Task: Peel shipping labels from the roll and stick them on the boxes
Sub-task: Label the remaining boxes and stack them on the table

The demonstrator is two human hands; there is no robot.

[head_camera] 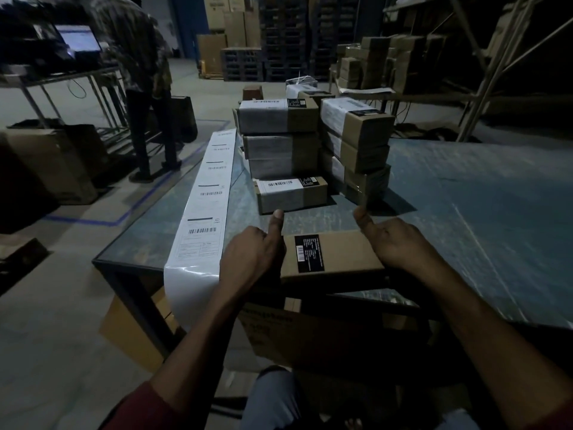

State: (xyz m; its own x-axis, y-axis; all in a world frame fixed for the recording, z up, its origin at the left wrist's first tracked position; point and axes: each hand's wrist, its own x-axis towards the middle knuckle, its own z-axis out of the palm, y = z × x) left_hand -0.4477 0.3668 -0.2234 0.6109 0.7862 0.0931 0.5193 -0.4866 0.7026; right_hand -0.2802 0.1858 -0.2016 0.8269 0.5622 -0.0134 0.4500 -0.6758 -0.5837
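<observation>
Both hands grip one plain cardboard box at the near edge of the worktop. Left hand clasps its left end, thumb pointing up; right hand clasps its right end, thumb likewise raised. Box carries a black sticker, no white label on its top face. Label strip lies unrolled along the worktop's left edge, its near end hanging over the front. Labelled boxes stacked in two piles behind, one single labelled box in front of them.
</observation>
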